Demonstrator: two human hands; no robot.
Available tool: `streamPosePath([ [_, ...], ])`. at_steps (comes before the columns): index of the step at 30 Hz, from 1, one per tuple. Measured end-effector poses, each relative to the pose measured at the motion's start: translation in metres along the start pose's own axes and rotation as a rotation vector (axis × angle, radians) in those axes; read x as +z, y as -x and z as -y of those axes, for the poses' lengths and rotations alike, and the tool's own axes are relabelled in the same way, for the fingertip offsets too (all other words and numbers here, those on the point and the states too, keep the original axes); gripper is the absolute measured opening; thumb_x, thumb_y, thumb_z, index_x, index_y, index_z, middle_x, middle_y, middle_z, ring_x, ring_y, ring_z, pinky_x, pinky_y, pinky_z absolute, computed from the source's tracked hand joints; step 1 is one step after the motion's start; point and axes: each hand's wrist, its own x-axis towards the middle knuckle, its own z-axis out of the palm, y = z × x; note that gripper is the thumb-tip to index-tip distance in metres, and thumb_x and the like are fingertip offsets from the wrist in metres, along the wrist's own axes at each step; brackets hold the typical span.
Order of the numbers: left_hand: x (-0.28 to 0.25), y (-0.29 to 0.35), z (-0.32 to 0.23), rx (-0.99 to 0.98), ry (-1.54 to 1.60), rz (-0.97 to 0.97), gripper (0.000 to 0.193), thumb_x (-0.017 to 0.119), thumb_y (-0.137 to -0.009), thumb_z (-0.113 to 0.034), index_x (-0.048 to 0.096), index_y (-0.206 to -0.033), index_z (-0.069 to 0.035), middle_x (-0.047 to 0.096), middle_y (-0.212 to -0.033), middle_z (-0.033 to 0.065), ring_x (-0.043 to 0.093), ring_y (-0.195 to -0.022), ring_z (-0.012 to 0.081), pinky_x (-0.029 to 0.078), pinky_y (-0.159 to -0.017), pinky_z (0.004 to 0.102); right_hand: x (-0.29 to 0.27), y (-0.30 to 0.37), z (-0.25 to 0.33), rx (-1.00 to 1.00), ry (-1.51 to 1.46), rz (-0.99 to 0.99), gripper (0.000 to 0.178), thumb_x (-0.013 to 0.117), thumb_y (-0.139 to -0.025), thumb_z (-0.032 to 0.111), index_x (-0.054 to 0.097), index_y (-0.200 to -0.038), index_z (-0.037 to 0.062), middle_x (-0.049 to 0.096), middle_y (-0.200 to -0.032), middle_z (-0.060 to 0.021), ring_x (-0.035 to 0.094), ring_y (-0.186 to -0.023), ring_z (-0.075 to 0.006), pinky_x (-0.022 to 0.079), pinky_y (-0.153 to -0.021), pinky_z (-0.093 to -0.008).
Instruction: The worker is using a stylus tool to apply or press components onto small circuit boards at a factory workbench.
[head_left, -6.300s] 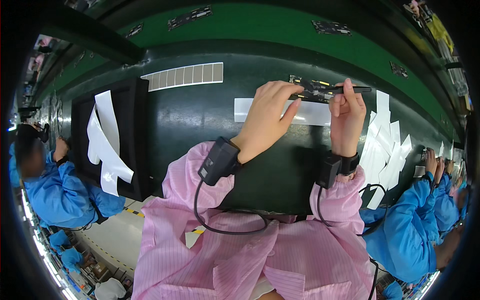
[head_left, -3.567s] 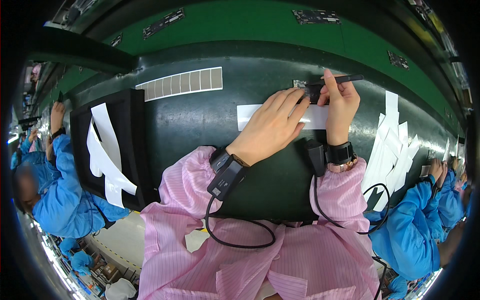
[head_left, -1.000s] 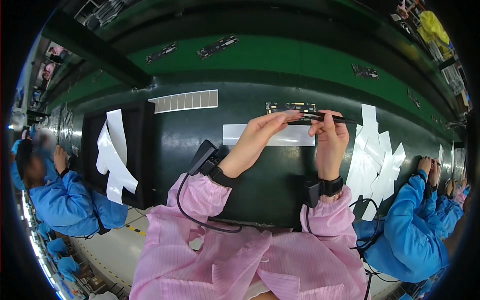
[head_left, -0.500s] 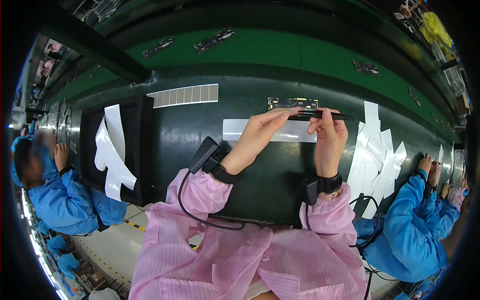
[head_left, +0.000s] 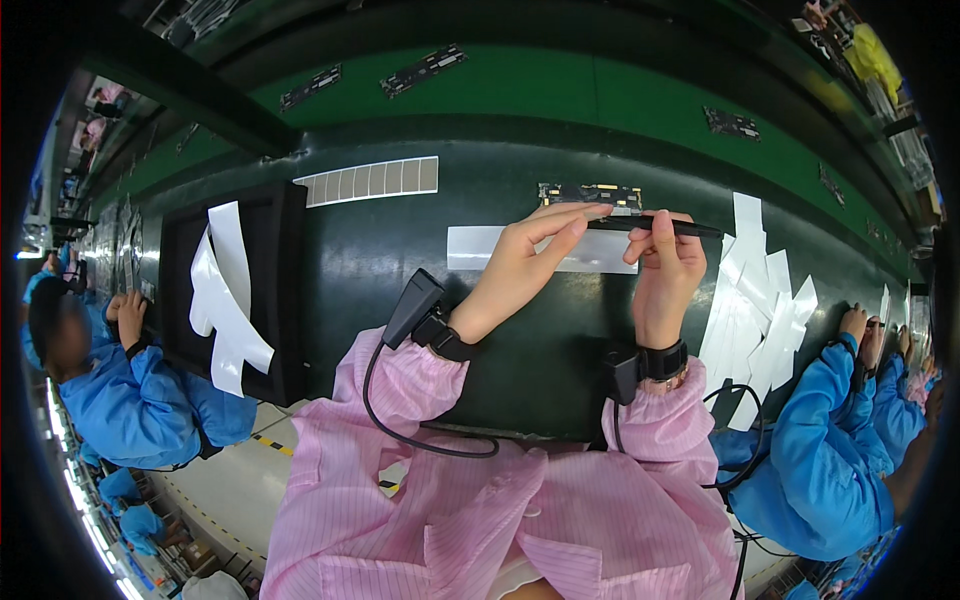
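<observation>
A dark circuit board [head_left: 590, 194] with gold-coloured parts lies on the green bench in front of me. My left hand [head_left: 528, 258] reaches to its near edge, fingers stretched out and the thumb apart from them. In my right hand [head_left: 668, 262] is a slim black pen-shaped tool [head_left: 697, 229], pinched between thumb and fingers. Its tip points left toward the board and my left fingertips; whether it touches either is hidden. Under my hands lies a white glossy strip [head_left: 472, 248], partly covered by the left hand.
A sheet of grey labels [head_left: 385, 178] lies at the back left. White strips [head_left: 228, 260] lie in a black tray [head_left: 290, 300]; more white strips [head_left: 755, 300] overlap at right. Further boards [head_left: 425, 72] rest on the far green surface. People in blue [head_left: 130, 400] work on both sides.
My right hand has moved slightly right with the black tool. The left thumb has parted from the fingers near the tool's tip, and more of the circuit board shows.
</observation>
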Motion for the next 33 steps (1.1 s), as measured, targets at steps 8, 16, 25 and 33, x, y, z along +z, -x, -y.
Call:
streamPosePath([
  [8, -0.034, 0.011, -0.001, 0.022, -0.140, -0.103, 0.028, 0.052, -0.096, -0.015, 0.064, -0.118, -0.001, 0.062, -0.123, 0.0101, 0.053, -0.118, 0.0198, 0.038, -0.102, 0.0328, -0.011, -0.013, -0.006, 0.060, -0.008, -0.089, 0.017, 0.062, -0.093, 0.017, 0.061, -0.093, -0.0001, 0.064, -0.072, -0.0093, 0.056, -0.054, -0.0138, 0.043, -0.055, -0.0235],
  [16, -0.027, 0.021, 0.004, 0.384, -1.032, 0.089, 0.035, 0.065, -0.082, -0.011, 0.058, -0.116, -0.003, 0.055, -0.124, 0.0114, 0.051, -0.119, 0.0303, 0.039, -0.103, 0.0422, 0.013, -0.032, -0.021, 0.163, 0.142, -0.049, 0.021, 0.069, -0.087, 0.019, 0.061, -0.084, -0.0002, 0.062, -0.066, -0.0078, 0.055, -0.047, -0.0128, 0.040, -0.046, -0.0236],
  [25, -0.028, 0.016, 0.015, 0.337, -1.015, 0.059, 0.051, 0.066, -0.080, -0.010, 0.046, -0.126, 0.003, 0.050, -0.127, 0.0184, 0.049, -0.118, 0.0341, 0.042, -0.101, 0.0408, 0.031, -0.050, -0.037, 0.167, 0.329, -0.016, 0.025, 0.070, -0.087, 0.019, 0.059, -0.076, -0.0003, 0.060, -0.061, -0.0051, 0.054, -0.044, -0.0095, 0.038, -0.041, -0.0216],
  [33, -0.027, 0.014, 0.017, 0.326, -1.009, 0.047, 0.050, 0.065, -0.079, -0.007, 0.046, -0.124, 0.004, 0.051, -0.124, 0.0185, 0.051, -0.115, 0.0335, 0.044, -0.097, 0.0401, 0.035, -0.048, -0.034, 0.162, 0.390, -0.029, 0.026, 0.070, -0.086, 0.019, 0.059, -0.073, -0.0006, 0.061, -0.061, -0.0060, 0.055, -0.044, -0.0093, 0.038, -0.041, -0.0214],
])
